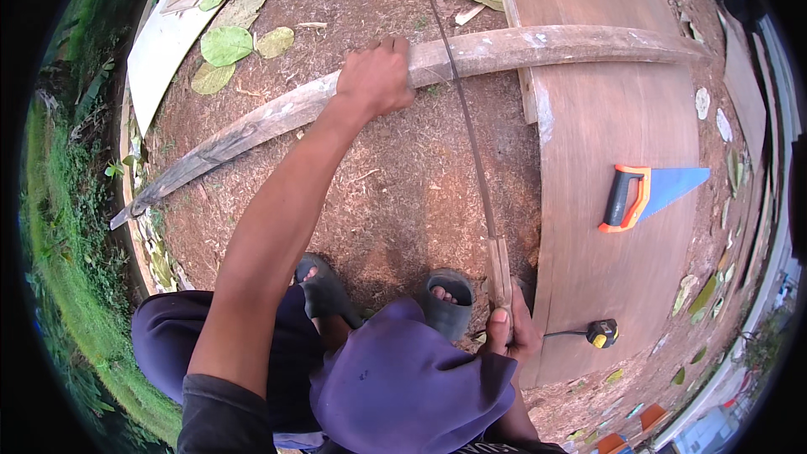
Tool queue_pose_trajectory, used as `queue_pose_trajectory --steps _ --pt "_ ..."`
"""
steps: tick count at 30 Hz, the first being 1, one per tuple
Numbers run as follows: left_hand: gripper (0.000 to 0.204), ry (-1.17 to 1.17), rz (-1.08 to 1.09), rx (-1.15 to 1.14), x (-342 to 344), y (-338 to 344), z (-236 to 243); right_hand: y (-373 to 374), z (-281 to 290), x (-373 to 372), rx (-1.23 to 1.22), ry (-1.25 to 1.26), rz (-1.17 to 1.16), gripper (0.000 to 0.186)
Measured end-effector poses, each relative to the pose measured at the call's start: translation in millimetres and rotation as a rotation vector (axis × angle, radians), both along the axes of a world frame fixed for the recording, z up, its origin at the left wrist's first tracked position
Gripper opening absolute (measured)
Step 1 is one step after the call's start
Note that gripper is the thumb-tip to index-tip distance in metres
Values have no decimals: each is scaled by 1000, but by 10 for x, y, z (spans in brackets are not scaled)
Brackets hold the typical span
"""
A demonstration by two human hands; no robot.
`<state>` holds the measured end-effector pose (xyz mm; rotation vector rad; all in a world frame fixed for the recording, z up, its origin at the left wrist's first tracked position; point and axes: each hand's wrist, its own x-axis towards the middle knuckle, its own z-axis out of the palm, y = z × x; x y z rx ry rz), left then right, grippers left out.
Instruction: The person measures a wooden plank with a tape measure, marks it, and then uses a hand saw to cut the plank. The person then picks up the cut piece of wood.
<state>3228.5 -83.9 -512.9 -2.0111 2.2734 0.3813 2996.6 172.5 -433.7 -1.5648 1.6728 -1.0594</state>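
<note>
A long weathered wooden beam (pixel 294 105) lies across the view, its right part over a wooden board. My left hand (pixel 377 76) is closed over the beam near its middle, pressing it from above. In my right hand (pixel 511 328), low and right of centre, is the wooden handle of a long machete (pixel 475 139), its dark, narrow blade seen nearly edge-on. The blade points away from me and crosses the beam just right of my left hand. I cannot tell whether it touches the wood.
On the brown board (pixel 622 118) at right lie a handsaw (pixel 647 193) with an orange and black handle and a tape measure (pixel 602 334). Large leaves (pixel 227 46) and a white sheet (pixel 164 59) lie at far left. My sandalled feet (pixel 445 303) stand below the beam.
</note>
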Motion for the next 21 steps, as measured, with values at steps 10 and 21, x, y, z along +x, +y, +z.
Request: queue_pose_trajectory --steps 10,21 --pt "47 -63 -47 -281 -100 324 -264 -839 -136 300 40 -126 -76 37" --pt "50 -102 -40 -246 -102 293 -313 -306 122 66 199 -141 -51 38"
